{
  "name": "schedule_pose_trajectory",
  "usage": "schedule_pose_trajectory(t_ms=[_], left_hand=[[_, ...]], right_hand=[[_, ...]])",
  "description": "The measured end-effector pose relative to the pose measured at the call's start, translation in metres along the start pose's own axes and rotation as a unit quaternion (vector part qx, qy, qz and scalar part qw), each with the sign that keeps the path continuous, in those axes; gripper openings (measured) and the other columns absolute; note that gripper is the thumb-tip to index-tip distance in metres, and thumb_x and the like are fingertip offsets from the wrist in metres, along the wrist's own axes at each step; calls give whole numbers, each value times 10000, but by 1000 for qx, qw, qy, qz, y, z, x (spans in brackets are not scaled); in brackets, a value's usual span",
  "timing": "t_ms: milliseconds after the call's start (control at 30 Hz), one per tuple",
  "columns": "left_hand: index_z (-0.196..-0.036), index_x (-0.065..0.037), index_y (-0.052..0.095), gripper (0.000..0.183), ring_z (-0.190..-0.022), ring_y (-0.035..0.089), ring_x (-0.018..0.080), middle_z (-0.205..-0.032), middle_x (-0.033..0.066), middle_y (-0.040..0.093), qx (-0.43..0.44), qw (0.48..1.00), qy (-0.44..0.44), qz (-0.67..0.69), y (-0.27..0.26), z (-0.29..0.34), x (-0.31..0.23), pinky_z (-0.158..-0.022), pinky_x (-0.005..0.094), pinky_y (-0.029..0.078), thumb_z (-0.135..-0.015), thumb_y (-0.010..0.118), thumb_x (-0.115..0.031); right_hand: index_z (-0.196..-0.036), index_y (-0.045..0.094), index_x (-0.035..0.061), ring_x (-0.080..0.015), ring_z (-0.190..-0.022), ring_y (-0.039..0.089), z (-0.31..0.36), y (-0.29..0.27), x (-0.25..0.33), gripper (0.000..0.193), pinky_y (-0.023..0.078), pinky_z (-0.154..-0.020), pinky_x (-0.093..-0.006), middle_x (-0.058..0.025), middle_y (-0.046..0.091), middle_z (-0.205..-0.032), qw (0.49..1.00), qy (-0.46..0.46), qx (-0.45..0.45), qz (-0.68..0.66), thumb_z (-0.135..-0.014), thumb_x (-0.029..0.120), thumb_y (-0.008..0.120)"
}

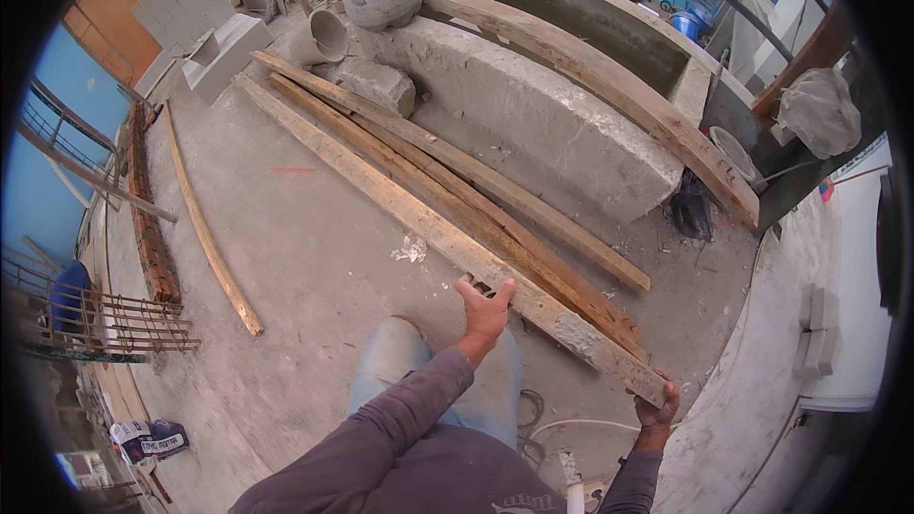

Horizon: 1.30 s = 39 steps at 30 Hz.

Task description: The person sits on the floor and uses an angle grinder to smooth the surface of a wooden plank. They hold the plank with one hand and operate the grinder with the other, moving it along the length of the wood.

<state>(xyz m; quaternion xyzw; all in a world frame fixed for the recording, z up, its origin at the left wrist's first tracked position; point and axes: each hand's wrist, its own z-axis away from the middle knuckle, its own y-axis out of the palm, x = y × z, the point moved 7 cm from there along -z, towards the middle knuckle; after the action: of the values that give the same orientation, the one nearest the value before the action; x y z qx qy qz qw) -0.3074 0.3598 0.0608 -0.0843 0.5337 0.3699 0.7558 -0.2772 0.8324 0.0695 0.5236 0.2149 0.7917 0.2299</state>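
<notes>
gripping a plank [419, 216] by its edge, left hand [484, 312] borders wide floor [286, 238].

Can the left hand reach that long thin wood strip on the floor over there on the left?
Probably not from here: the left hand is holding the long plank, and a wide stretch of floor lies between that hand and the wood strip.
</notes>
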Motion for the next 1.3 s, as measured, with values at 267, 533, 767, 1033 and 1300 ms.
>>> schedule_pose_trajectory(t_ms=[267,533,767,1033,1300], left_hand=[[-1692,16,281,885,-1350,666,365,-1531,325,590,220,931,10,-291,39,-88,1,-1068,425,571,-1000,778,-223],[-1520,41,543,674,-1260,734,365,-1389,275,715,114,833,-13,-541,-207,-27,-11,-1067,446,578,-973,793,-262],[-1423,60,632,582,-1239,748,345,-1351,265,737,22,828,-16,-560,-308,54,-52,-1069,420,579,-976,790,-277],[-1456,35,620,613,-1274,727,333,-1428,223,713,52,865,-22,-499,-270,20,-50,-1082,449,566,-1039,748,-397],[-1586,-25,457,993,-1186,668,337,-1309,205,670,-83,955,-137,252,-174,-38,-69,-1086,486,527,-1009,535,-829]], right_hand=[[-1450,582,4,-371,-1245,694,-81,-124,-73,759,588,-1037,-450,-242,682,-1378,914,17,-406,-16,-1025,628,661],[-1566,456,15,-489,-1440,484,-60,-5,-163,932,424,-1204,-517,-293,455,-1581,558,17,-116,822,-808,273,934],[-1498,518,69,-457,-1286,601,-81,-42,-162,847,512,-1069,-535,-234,605,-1376,568,21,-155,808,-781,187,952],[-1187,648,62,-422,-999,751,-33,2,-80,709,584,-892,-531,-214,775,-993,484,24,51,873,-704,477,960],[-1288,644,2,-317,-1117,694,123,146,30,529,580,-912,-434,-203,722,-1189,727,142,180,647,-950,378,802]])
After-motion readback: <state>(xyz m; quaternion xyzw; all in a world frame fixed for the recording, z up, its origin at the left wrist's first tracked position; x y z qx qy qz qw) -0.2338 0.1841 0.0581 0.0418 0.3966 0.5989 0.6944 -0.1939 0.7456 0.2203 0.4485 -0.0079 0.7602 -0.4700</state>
